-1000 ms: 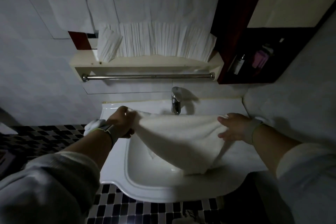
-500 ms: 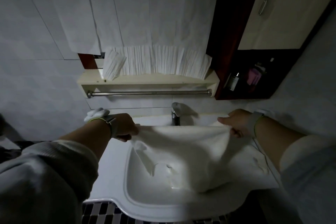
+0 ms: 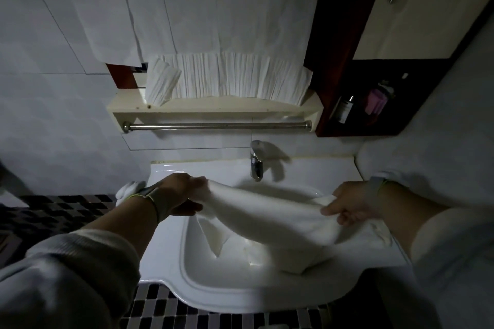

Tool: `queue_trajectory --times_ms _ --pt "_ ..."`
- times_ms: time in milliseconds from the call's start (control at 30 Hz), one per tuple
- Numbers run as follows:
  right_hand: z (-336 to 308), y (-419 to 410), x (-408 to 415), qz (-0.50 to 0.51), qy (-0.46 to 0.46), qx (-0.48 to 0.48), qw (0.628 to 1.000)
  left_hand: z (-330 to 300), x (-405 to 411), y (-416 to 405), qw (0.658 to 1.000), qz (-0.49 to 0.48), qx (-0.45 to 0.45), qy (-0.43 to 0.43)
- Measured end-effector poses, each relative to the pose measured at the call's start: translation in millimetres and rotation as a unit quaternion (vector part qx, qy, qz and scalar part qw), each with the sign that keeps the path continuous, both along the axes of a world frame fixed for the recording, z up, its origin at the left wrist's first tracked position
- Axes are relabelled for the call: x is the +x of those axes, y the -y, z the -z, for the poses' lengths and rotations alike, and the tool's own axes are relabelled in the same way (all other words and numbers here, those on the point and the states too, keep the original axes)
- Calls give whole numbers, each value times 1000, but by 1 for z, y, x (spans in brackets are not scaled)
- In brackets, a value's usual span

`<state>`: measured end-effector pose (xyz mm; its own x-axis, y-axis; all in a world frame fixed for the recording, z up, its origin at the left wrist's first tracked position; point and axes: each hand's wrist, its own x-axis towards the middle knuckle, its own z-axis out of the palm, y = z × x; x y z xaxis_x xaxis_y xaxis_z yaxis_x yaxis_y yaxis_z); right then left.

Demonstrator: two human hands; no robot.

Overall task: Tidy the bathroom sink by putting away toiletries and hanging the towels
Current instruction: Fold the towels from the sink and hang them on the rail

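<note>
A white towel (image 3: pixel 270 216) is stretched between both hands above the white sink (image 3: pixel 230 291), its lower folds sagging into the basin. My left hand (image 3: pixel 181 195) grips the towel's left end. At the right, my right hand (image 3: pixel 350 205) pinches the other end. A bare metal towel rail (image 3: pixel 216 126) runs under a cream shelf (image 3: pixel 213 111) on the wall above the tap (image 3: pixel 256 160). In the dark cabinet niche at the right stand a dark bottle (image 3: pixel 346 109) and a pink toiletry (image 3: pixel 375 101).
Another white cloth (image 3: pixel 128 191) lies at the sink's left edge, behind my left wrist. White pleated paper (image 3: pixel 230 77) covers the wall above the shelf. A cream cabinet door (image 3: pixel 417 8) with a metal handle hangs top right. Black-and-white mosaic floor (image 3: pixel 160 310) shows below.
Both hands have lifted the towel off the basin and drawn it taut between them. The view has tilted upward, showing more of the wall and cabinet.
</note>
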<state>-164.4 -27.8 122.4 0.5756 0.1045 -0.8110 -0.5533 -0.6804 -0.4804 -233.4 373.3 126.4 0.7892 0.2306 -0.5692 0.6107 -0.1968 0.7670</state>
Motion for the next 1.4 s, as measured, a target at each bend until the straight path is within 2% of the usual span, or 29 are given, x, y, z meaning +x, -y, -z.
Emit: queue_trajectory --times_ms 67,200,333,433,567,633,700,800,1000,1067,1167,1267,1333,1400 --pt "-1 2 0 -14 -11 -27 999 -2 -1 6 1000 4 8 1" --pt "-6 5 9 -25 33 -78 996 -9 9 20 999 -13 29 8" --pt "-20 0 23 95 107 13 990 -28 28 31 997 -25 53 51" --pt "-33 1 38 157 195 77 965 -54 50 35 990 -24 73 121" --pt "-40 11 56 130 274 68 951 -82 70 37 976 -32 82 200" --pt "-39 14 56 100 291 53 950 -86 67 39 972 -31 95 211" --pt "-36 17 51 57 281 23 958 -76 61 36 975 -15 125 186" --pt "-27 15 33 -9 219 -32 975 -44 39 28 984 10 141 111" --pt "15 7 -18 -41 66 -64 995 15 -23 25 999 1 34 -36" --pt "33 5 -35 -56 36 -81 994 36 -37 21 996 23 25 -81" --pt "51 2 -65 -45 10 -92 995 65 -51 22 975 117 116 -146" --pt "71 0 -92 -26 -6 -101 995 86 -67 23 929 226 220 -193" --pt "78 -3 -104 -21 -4 -105 994 94 -76 23 921 242 231 -200" --pt "86 -3 -113 15 -2 -80 997 102 -88 22 932 216 208 -203"
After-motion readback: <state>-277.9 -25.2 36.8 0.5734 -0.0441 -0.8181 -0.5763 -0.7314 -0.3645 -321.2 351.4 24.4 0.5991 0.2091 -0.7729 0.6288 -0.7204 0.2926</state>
